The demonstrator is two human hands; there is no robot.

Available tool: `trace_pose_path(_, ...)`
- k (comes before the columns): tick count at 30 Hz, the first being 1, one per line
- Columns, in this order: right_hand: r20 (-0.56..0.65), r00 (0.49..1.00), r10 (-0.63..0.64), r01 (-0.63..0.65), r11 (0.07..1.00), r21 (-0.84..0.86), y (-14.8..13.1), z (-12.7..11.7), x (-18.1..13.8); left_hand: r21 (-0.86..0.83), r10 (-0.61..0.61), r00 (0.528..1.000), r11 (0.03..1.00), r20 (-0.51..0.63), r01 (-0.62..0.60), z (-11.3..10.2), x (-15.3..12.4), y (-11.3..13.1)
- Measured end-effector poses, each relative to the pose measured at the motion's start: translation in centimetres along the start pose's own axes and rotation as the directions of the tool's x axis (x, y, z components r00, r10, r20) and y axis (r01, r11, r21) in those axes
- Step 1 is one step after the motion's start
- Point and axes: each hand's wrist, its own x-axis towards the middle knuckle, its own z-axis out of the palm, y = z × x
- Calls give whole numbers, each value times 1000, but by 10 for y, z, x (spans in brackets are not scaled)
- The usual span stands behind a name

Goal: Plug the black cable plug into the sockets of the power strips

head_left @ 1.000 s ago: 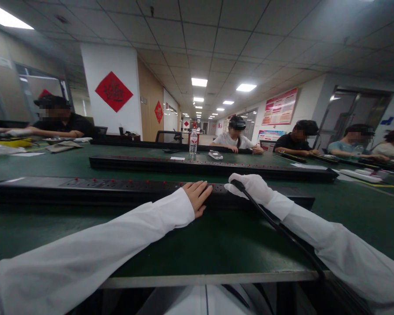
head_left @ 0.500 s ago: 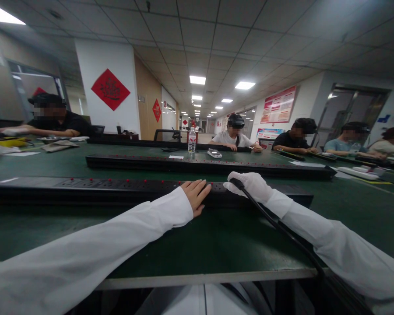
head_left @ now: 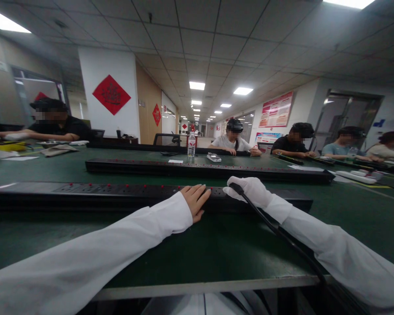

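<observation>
A long black power strip [head_left: 118, 196] with several sockets and small red caps lies across the green table in front of me. My left hand [head_left: 195, 201], bare, rests on top of it with the fingers stretched out. Close by on the right, my right hand [head_left: 249, 190] in a white glove is closed around a black plug [head_left: 237, 189] over the strip. Whether the plug's pins sit in a socket is hidden. From the plug a thick black cable [head_left: 282, 236] runs down under my right sleeve and past the table edge.
Beyond it lies a second black power strip [head_left: 210, 169]. Farther back are a water bottle [head_left: 191, 145], a small white device [head_left: 214, 157] and a person [head_left: 233, 139] seated opposite. Other people sit along both sides. The table's front edge [head_left: 203, 288] is near my body.
The whole view has shifted slightly, with the scene a little lower in the picture. Both hands keep their places on the strip, and the right still holds the plug.
</observation>
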Motion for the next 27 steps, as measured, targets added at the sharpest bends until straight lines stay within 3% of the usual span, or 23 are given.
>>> trace_pose_path(27,3,1000,-4,4,1000,3,-1,0,0,16,7,1000,1000,21,-7,1,0,-1)
